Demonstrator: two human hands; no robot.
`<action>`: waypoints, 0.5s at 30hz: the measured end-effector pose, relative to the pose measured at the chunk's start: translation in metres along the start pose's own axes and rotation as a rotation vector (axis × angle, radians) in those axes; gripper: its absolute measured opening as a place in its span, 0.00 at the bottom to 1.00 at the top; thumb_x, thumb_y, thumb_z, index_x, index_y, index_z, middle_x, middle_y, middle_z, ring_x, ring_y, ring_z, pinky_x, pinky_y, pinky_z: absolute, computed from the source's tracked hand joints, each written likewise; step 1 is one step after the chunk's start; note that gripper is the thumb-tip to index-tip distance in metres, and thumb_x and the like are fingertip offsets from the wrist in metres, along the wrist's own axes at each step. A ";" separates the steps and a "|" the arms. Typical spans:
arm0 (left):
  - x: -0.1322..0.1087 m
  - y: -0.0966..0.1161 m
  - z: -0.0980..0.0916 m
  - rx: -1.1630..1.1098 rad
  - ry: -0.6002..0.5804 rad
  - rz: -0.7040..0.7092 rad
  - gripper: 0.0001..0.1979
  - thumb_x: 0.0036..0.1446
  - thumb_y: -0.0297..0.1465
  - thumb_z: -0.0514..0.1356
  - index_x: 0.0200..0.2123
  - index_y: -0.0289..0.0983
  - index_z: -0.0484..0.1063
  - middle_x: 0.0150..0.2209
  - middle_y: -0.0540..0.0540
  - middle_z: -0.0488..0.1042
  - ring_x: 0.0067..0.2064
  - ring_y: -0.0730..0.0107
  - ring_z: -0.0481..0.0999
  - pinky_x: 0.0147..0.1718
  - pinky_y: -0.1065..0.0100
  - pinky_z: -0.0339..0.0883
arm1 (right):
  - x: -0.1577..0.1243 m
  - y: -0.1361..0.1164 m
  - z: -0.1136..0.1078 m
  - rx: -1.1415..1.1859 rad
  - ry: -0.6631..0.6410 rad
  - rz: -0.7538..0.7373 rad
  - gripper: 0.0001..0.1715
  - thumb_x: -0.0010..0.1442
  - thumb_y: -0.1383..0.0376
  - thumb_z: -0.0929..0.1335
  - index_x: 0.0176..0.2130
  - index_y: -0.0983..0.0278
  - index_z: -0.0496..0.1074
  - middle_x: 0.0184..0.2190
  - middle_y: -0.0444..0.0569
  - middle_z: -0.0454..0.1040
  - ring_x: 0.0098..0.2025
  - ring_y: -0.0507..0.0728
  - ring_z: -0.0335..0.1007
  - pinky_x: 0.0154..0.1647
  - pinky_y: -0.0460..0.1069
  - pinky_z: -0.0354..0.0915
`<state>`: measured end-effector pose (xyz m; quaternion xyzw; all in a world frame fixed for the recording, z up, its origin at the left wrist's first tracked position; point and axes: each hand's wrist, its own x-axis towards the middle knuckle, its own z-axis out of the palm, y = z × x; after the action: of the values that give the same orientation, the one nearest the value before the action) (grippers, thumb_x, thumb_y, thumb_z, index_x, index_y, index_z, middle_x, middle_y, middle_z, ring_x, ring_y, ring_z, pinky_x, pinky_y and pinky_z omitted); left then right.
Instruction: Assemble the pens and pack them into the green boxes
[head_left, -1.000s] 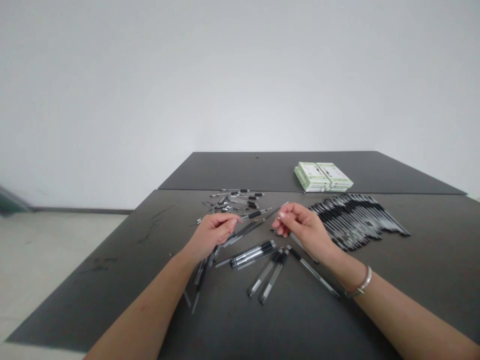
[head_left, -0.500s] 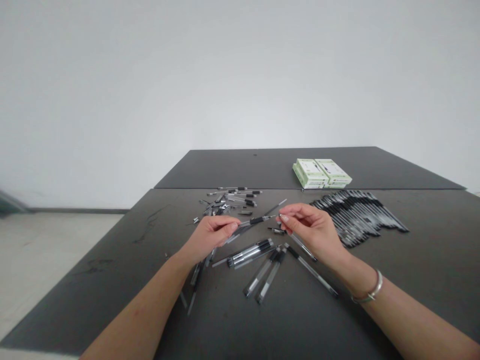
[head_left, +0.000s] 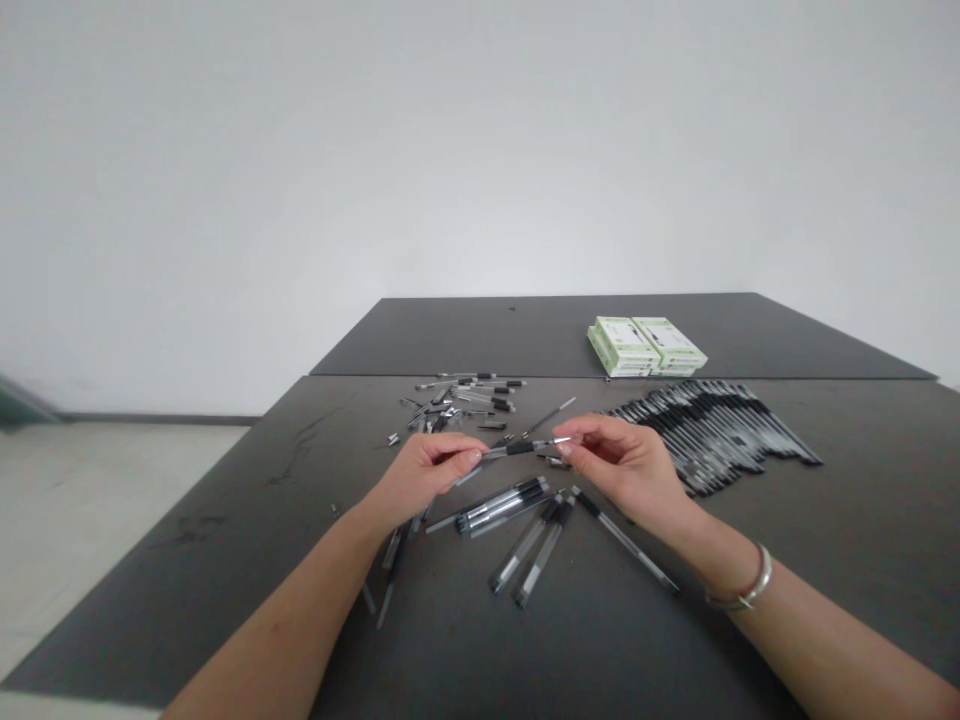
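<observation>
A slim pen with a black grip (head_left: 519, 449) spans the gap between my hands, lying level above the table. My left hand (head_left: 427, 473) pinches its near end between thumb and fingers. My right hand (head_left: 619, 462) holds the far end at the fingertips, with a metal tip showing just past them. Several loose pens (head_left: 502, 506) lie on the dark table (head_left: 225, 520) below my hands. A tangled heap of pens and pen parts (head_left: 465, 398) lies beyond them.
A long, neat row of black pens (head_left: 712, 435) lies at the right. Two stacked groups of pale green boxes (head_left: 646, 346) stand on the far table panel (head_left: 480, 335). A seam crosses the table, and a bracelet (head_left: 742, 592) circles my right wrist.
My right hand has moved left and down, and its fingertips now meet the pen's far end. The pen has turned nearly level between my hands.
</observation>
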<state>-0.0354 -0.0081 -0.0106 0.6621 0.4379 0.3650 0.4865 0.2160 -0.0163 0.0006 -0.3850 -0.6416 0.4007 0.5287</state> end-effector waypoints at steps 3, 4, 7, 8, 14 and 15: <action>0.000 0.002 0.000 0.038 -0.008 0.005 0.15 0.57 0.40 0.60 0.38 0.35 0.80 0.19 0.53 0.63 0.19 0.79 0.54 0.18 0.75 0.45 | -0.001 -0.001 -0.001 -0.060 -0.007 -0.013 0.08 0.53 0.63 0.73 0.36 0.62 0.78 0.28 0.48 0.77 0.28 0.53 0.71 0.28 0.48 0.67; 0.000 0.003 0.000 0.052 -0.002 0.011 0.15 0.57 0.40 0.60 0.37 0.35 0.80 0.20 0.53 0.64 0.20 0.79 0.54 0.18 0.75 0.46 | -0.001 -0.001 -0.002 -0.080 -0.012 -0.015 0.08 0.54 0.63 0.73 0.36 0.62 0.78 0.29 0.48 0.77 0.28 0.53 0.71 0.28 0.48 0.67; -0.001 0.008 0.001 0.095 0.016 0.027 0.15 0.56 0.40 0.60 0.36 0.34 0.80 0.22 0.51 0.69 0.21 0.78 0.56 0.19 0.75 0.48 | -0.002 -0.001 -0.002 -0.126 -0.038 -0.025 0.09 0.55 0.62 0.72 0.37 0.63 0.78 0.30 0.49 0.78 0.29 0.54 0.71 0.28 0.48 0.67; -0.001 0.010 0.001 0.108 0.016 0.031 0.15 0.56 0.40 0.60 0.36 0.34 0.80 0.23 0.50 0.70 0.21 0.78 0.57 0.20 0.75 0.49 | -0.003 -0.001 -0.002 -0.140 -0.047 -0.028 0.09 0.55 0.62 0.72 0.37 0.64 0.78 0.31 0.50 0.78 0.30 0.54 0.71 0.29 0.48 0.67; -0.001 0.014 0.001 0.158 -0.002 0.048 0.15 0.57 0.39 0.59 0.37 0.33 0.79 0.27 0.48 0.75 0.26 0.74 0.66 0.26 0.73 0.58 | -0.004 0.003 -0.001 -0.224 -0.067 -0.045 0.11 0.56 0.61 0.71 0.38 0.65 0.78 0.32 0.52 0.79 0.30 0.55 0.72 0.29 0.48 0.67; -0.001 0.014 0.000 0.165 -0.008 0.060 0.15 0.57 0.38 0.59 0.37 0.33 0.80 0.29 0.47 0.76 0.28 0.73 0.67 0.27 0.72 0.59 | -0.003 0.003 -0.001 -0.240 -0.067 -0.047 0.11 0.57 0.61 0.71 0.38 0.65 0.78 0.32 0.52 0.79 0.30 0.55 0.72 0.29 0.48 0.67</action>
<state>-0.0320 -0.0110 0.0030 0.7143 0.4444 0.3394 0.4208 0.2179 -0.0182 -0.0035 -0.4169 -0.7110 0.3214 0.4663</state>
